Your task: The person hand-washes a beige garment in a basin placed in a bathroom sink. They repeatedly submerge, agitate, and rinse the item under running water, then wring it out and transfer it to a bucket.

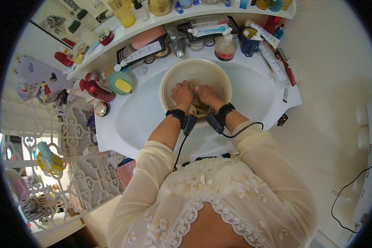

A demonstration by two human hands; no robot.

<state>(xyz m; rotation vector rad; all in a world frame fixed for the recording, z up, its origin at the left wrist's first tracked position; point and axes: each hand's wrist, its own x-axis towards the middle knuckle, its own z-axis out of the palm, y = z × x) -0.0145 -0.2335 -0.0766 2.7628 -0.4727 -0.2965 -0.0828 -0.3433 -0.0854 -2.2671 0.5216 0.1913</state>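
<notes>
Both my hands are inside a round cream plastic basin (165, 77) set in the white washbasin (136, 114). A bunched brownish cloth (201, 109) lies in it under and between my wrists, and it looks wet. My left hand (183, 94) is palm down at the basin's left side with bent fingers slightly apart; whether it grips the cloth is hidden. My right hand (208, 94), beside it, has curled fingers closed on part of the cloth. Black straps with small cabled devices (190, 124) circle my wrists.
Behind the basin is a metal faucet (177, 43), with a pump bottle (225, 46) to its right. At left lie yellow soap (123, 85) in a green dish (112, 81) and a red bottle (97, 90). A dark blue cup (249, 46) and tubes (272, 63) crowd the right rim.
</notes>
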